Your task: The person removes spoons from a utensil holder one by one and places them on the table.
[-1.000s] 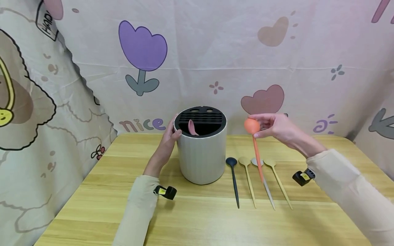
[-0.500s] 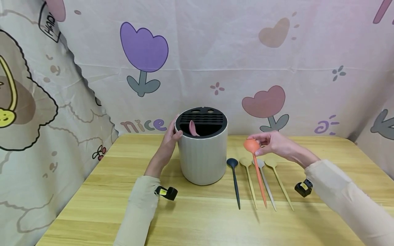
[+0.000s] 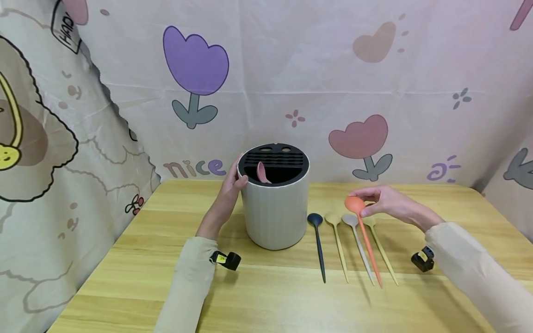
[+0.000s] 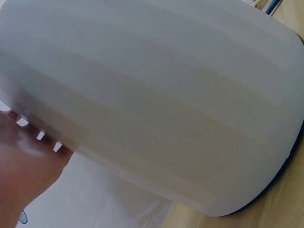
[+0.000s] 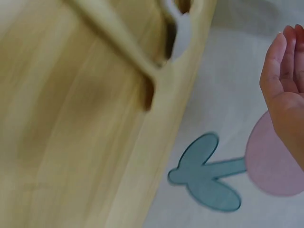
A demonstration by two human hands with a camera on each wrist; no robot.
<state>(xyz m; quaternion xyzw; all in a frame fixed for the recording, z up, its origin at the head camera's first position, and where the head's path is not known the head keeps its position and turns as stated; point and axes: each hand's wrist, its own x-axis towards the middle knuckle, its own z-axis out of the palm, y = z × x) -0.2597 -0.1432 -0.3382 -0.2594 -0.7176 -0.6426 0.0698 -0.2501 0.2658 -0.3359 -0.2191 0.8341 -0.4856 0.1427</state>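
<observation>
In the head view, my right hand pinches an orange spoon at its bowl, the handle slanting down toward me over the grey spoon and a yellow spoon. The right wrist view shows that hand at its right edge; the orange spoon is out of that view. My left hand holds the side of a ribbed off-white utensil holder, thumb at its black rim, the other fingers mostly hidden behind. A pink spoon leans in the holder's large front opening.
A dark blue spoon and another yellow spoon lie on the wooden table right of the holder. The holder's black top also has slots and two round holes. A patterned cloth hangs behind the table.
My right hand has lowered the orange spoon toward the table and shifted it right, from over the grey spoon to between it and the right yellow one. The left hand has stayed on the holder.
</observation>
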